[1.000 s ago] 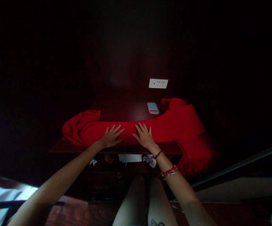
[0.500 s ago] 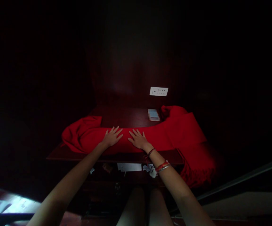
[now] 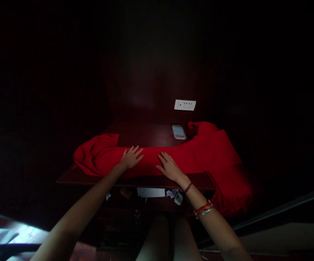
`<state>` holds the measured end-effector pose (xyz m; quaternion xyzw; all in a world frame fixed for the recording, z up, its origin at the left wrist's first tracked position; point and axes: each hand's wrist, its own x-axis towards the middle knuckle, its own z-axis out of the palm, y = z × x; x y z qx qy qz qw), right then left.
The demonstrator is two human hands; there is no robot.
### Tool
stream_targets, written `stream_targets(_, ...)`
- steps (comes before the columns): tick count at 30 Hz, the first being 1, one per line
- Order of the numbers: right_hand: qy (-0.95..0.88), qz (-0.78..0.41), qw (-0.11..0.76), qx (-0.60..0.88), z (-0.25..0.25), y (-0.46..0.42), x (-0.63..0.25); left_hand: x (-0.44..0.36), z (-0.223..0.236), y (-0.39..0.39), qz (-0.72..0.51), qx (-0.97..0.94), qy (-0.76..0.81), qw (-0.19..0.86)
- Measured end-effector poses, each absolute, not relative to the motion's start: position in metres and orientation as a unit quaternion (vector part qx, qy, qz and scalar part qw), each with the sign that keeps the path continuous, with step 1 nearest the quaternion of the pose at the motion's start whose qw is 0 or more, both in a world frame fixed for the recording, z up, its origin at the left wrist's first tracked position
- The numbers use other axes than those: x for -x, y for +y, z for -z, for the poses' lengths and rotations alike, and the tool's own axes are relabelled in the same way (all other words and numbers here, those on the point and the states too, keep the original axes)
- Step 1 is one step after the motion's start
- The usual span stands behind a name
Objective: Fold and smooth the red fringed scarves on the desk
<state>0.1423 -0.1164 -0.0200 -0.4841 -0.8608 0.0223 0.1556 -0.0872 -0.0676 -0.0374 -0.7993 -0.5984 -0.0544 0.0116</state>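
Red scarf (image 3: 148, 163) is laid lengthwise across the front part of the desk (image 3: 143, 132); its left end is bunched in folds, and its right end is turned forward, with the fringe hanging past the front edge. A narrow strip of desktop is left uncovered between cloth and front edge, and a wider area is seen behind the cloth, up to the dark wall (image 3: 151, 83). An open compartment (image 3: 157, 204) is located beneath the desktop, above the person's legs (image 3: 159, 239).

Both forearms are extended forward from the lower corners, converging on the middle of the scarf. The left hand (image 3: 131, 158) is placed palm down on the cloth, fully open, with fingers spread; nothing is gripped. The right hand (image 3: 170, 168) is likewise placed palm down and open, its fingers closer together and its thumb set apart; nothing is gripped. A stretch of scarf is exposed between the hands.

In the compartment, a white sheet (image 3: 151, 192) and, to its right, a small white object (image 3: 178, 198) are seen. A white socket plate (image 3: 185, 105) is mounted on the wall. Below it, a pale flat item (image 3: 179, 132), blurred beyond identification, is positioned behind the scarf. Red and silver bracelets (image 3: 203, 209) are worn on the right forearm.
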Motion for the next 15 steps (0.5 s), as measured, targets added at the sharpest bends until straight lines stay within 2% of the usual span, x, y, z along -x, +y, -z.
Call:
stream_targets(6,-0.934,0.029,0.147,0.325,0.012,-0.158,-0.127,0.09,0.027,-0.055,0.058,0.815,-0.576,0.0)
stream_targets(9,-0.941,0.073,0.106,0.314,0.005,-0.16,-0.124,0.092,0.015,-0.038,0.074,0.834,-0.547,-0.006)
stream_targets(15,-0.933,0.107,0.069,0.336,0.001,-0.157,-0.11,0.1,0.002,-0.005,0.069,0.861,-0.496,-0.086)
